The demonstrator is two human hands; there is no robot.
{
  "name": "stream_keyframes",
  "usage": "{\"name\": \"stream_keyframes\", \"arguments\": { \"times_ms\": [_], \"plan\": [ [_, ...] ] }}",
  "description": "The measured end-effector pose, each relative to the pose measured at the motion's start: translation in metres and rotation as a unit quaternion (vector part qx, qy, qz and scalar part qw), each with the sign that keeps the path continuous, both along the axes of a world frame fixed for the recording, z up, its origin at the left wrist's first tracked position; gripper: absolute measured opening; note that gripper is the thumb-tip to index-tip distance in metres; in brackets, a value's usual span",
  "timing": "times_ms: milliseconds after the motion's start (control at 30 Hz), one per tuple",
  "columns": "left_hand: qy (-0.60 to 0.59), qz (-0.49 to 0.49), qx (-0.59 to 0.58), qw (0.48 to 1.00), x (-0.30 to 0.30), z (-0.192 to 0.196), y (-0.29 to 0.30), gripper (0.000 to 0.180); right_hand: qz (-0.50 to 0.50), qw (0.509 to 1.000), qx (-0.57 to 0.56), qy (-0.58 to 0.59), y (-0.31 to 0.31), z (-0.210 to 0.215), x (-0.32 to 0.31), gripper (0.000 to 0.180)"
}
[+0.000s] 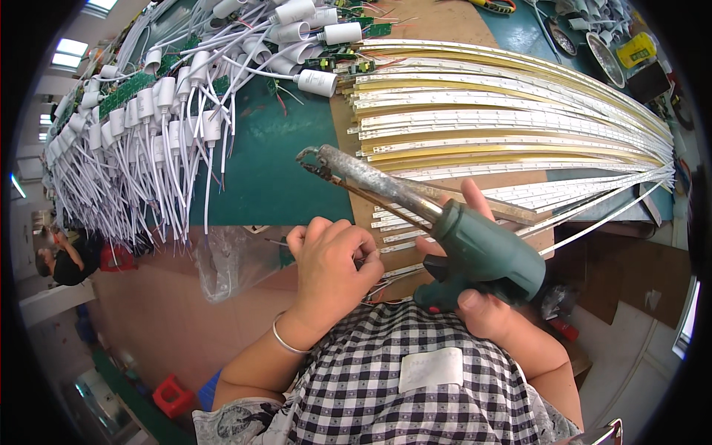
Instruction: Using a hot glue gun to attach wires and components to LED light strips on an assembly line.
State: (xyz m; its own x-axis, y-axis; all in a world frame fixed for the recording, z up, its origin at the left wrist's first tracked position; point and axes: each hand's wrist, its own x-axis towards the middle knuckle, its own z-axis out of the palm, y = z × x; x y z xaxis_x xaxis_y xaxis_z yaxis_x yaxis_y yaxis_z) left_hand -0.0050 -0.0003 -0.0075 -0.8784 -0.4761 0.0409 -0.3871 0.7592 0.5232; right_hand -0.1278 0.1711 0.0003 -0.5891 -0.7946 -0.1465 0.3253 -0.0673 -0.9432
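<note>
My right hand (486, 315) is closed round the handle of a green soldering gun (493, 248), with one finger stretched out behind it. The gun's long metal barrel points up and left, its dark tip over the table's front part. To the left, my left hand (330, 263) is pinched, fingers bent together at the table's front edge. A small dark bit shows between its fingers, too hidden to name. Close by lie the left ends of narrow white LED strips (452, 119), spread in rows on brown board. A wooden stick (489, 205) lies across some strips behind the gun.
White cylindrical caps with cables (317, 81) and green circuit boards (130, 93) are heaped at the left. A clear plastic bag (222, 263) hangs at the table's front edge. Round metal dishes (606, 59) and a yellow container (636, 50) stand far right. Another person (67, 256) is at far left.
</note>
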Motion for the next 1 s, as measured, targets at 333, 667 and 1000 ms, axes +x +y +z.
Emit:
{"name": "stream_keyframes", "arguments": {
  "times_ms": [333,667,1000],
  "plan": [
    [0.009,-0.005,-0.011,1.0,0.0,0.0,0.0,0.014,0.007,0.999,0.005,0.039,0.002,-0.006,0.001,0.105],
    [0.006,-0.009,-0.011,1.0,0.001,0.002,-0.001,0.014,-0.021,0.999,-0.024,0.031,0.0,-0.007,0.005,0.096],
    [0.014,-0.017,-0.018,1.0,0.0,0.001,0.0,0.014,-0.022,0.999,-0.009,0.045,0.002,-0.009,0.005,0.098]
  ]
}}
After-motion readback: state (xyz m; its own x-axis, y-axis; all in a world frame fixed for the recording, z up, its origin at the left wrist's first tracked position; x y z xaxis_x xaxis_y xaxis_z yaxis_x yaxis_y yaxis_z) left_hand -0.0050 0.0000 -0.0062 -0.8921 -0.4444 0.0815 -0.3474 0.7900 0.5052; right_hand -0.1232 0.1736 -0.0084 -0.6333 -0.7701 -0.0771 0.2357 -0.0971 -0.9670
